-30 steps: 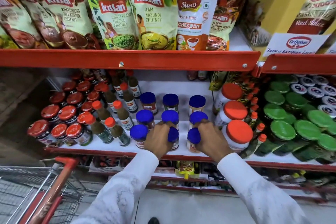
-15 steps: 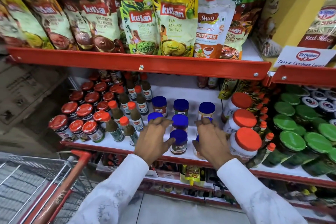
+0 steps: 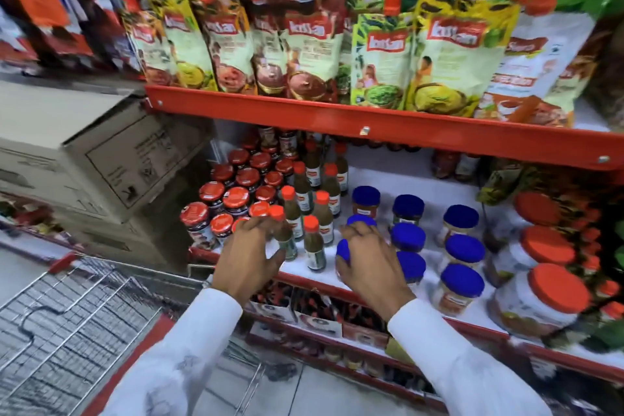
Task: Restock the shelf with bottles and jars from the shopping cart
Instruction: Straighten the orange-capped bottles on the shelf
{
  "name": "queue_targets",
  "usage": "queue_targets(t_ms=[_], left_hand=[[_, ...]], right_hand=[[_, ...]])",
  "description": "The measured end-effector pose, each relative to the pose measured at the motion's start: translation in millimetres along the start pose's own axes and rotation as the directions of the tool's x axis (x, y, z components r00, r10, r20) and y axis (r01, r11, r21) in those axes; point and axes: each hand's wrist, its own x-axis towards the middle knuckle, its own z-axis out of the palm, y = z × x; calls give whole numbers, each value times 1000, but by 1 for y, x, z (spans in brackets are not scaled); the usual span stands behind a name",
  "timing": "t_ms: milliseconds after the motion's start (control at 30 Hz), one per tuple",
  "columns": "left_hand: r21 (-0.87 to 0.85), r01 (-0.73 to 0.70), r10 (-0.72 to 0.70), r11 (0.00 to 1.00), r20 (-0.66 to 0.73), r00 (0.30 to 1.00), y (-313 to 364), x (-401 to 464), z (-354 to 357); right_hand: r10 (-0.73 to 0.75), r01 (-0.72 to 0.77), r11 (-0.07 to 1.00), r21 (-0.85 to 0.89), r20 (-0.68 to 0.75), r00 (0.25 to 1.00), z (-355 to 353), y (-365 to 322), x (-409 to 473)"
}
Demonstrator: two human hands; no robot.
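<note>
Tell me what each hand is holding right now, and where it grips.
The right hand covers a blue-lidded jar at the shelf front, fingers over its lid. The left hand hovers open by the small bottles, gripping nothing.

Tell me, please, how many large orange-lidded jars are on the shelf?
3, in a column on the shelf, right end: back jar, middle jar, front jar. More may hide behind.

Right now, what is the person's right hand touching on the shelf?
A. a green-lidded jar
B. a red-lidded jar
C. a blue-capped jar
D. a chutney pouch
C: the right hand rests over a blue-capped jar at the shelf's front edge, fingers curled around its cap.
</note>
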Motion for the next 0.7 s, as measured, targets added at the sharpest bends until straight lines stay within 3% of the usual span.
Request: queue_targets(t_ms=[267,400,700], left_hand=[[-156,-76,79,985,18,997,-48,56,3],[-292,-76,99,953,64,993,-51,69,10],[-363,-1,21,932,50,999,-51,84,17]], right_hand=[[130,-111,969,220,-75,989,21,-53,48],[234,-209,946,248,-75,969,30,-61,65],[341,-307,898,314,-58,938,33,-62,78]])
